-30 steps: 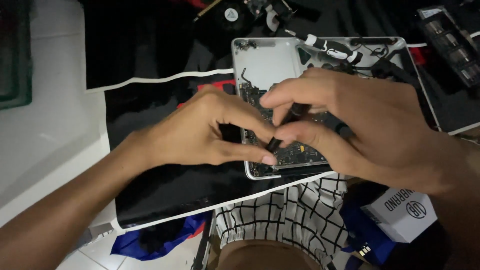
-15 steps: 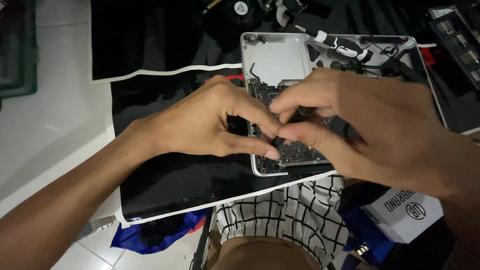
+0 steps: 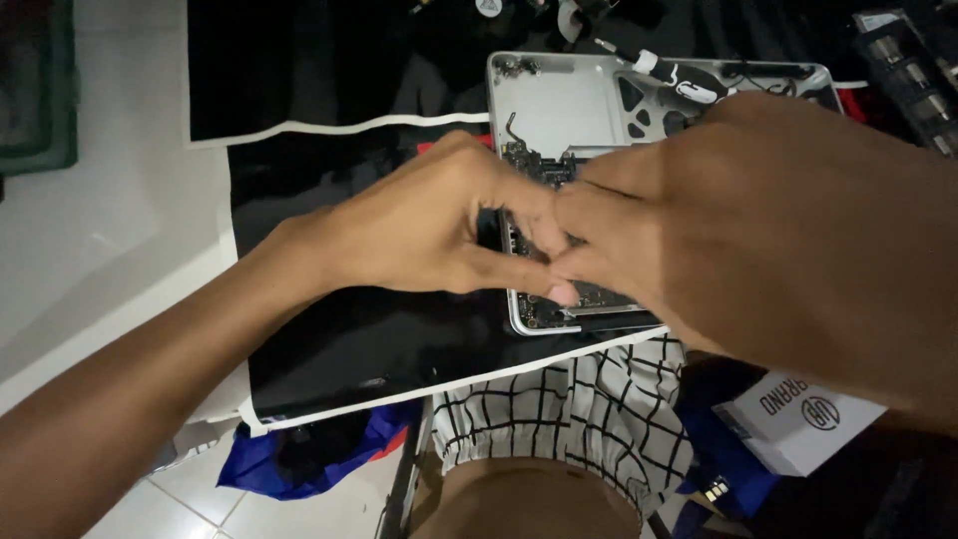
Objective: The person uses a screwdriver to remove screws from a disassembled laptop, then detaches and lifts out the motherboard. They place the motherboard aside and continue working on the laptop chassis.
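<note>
An opened silver laptop shell (image 3: 559,95) lies on a black mat (image 3: 329,339), with a dark circuit board (image 3: 534,165) showing inside it. My left hand (image 3: 429,225) rests over the board's left part, its thumb and fingers pinched together near the shell's front edge. My right hand (image 3: 758,230) covers the board's right part, its fingertips meeting those of the left hand. Whatever sits between the fingertips is hidden. Both hands block most of the board.
A black-and-white screwdriver-like tool (image 3: 664,70) lies across the shell's far side. A white cardboard box (image 3: 798,419) sits at the lower right, checked fabric (image 3: 569,409) below the shell, blue cloth (image 3: 299,459) under the mat. A dark case with metal bits (image 3: 913,80) is far right.
The view has moved closer, so the hands look larger. My right hand has shifted left over the board and its fingertips now meet the left hand's.
</note>
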